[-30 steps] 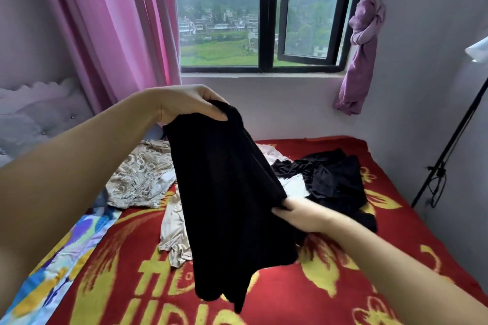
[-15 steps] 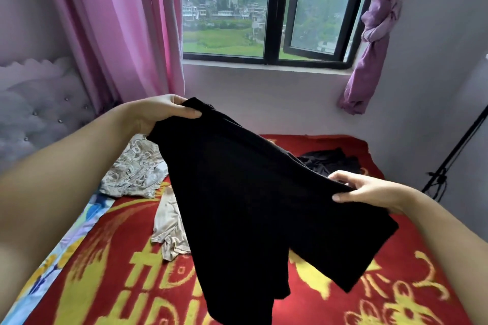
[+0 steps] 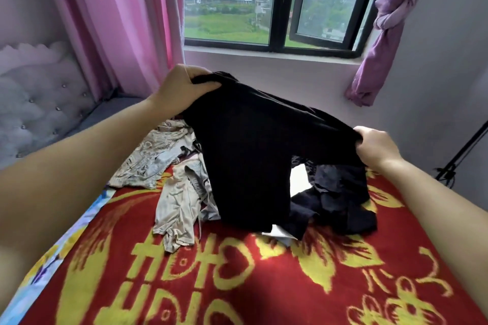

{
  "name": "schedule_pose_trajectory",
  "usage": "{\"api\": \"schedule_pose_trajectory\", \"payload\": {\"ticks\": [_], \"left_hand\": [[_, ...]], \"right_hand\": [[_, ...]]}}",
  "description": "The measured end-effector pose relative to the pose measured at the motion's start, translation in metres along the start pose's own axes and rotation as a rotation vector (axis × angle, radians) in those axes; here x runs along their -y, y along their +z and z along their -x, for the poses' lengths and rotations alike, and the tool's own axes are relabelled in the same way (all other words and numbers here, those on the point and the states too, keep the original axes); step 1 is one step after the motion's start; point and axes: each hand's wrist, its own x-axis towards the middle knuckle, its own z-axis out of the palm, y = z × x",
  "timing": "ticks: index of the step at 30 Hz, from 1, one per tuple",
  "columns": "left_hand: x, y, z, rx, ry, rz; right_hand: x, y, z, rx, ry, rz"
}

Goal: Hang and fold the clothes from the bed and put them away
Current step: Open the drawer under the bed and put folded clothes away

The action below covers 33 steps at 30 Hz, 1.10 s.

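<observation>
A black garment (image 3: 248,155) hangs stretched between both hands above the bed. My left hand (image 3: 182,87) grips its upper left edge, fingers curled over the cloth. My right hand (image 3: 375,148) grips the opposite edge, lower and to the right. The garment's bottom drapes down onto the clothes pile. Under it lie a beige patterned garment (image 3: 150,158), a pale crumpled garment (image 3: 177,206), a dark heap (image 3: 338,198) and a white piece (image 3: 280,232). All rest on the red and yellow blanket (image 3: 237,277).
A padded headboard (image 3: 34,103) stands at the left. Pink curtains (image 3: 118,21) and a window (image 3: 272,0) are behind the bed; a knotted purple curtain (image 3: 383,29) hangs right. A black stand (image 3: 464,150) leans by the right wall. A colourful sheet (image 3: 60,243) edges the blanket.
Both hands spread the black garment wider and lowered it toward the pile. My right hand shifted to the far right edge; my left hand moved forward and toward the middle.
</observation>
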Motion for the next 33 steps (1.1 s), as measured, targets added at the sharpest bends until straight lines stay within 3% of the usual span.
{"api": "schedule_pose_trajectory", "payload": {"ticks": [5, 10, 13, 15, 18, 21, 23, 27, 30, 33], "left_hand": [[0.007, 0.042, 0.1, 0.31, 0.187, -0.092], [0.059, 0.101, 0.249, 0.633, 0.384, -0.269], [0.106, 0.146, 0.361, 0.897, 0.452, -0.471], [0.135, 0.178, 0.439, 1.093, 0.388, -0.558], [0.155, 0.21, 0.522, 1.253, 0.204, -0.586], [0.15, 0.254, 0.55, 1.192, 0.127, -0.628], [0.148, 0.286, 0.548, 1.045, 0.078, -0.615], [0.158, 0.355, 0.537, 0.858, -0.162, -0.64], [0.168, 0.399, 0.55, 0.989, -0.436, -0.733], [0.174, 0.415, 0.575, 1.005, -0.475, -0.819]], "right_hand": [[-0.031, 0.038, 0.05, 0.142, 0.006, 0.113], [-0.082, 0.122, 0.15, 0.306, -0.166, 0.221], [-0.123, 0.191, 0.227, 0.58, -0.241, 0.414], [-0.146, 0.235, 0.287, 0.922, -0.254, 0.581], [-0.174, 0.275, 0.36, 1.191, -0.054, 0.472], [-0.196, 0.29, 0.393, 1.128, 0.102, 0.286], [-0.205, 0.299, 0.395, 0.985, 0.238, 0.087], [-0.209, 0.332, 0.369, 0.781, 0.513, -0.15], [-0.208, 0.355, 0.354, 0.71, 0.521, -0.144], [-0.202, 0.361, 0.352, 0.607, 0.415, -0.121]]}}
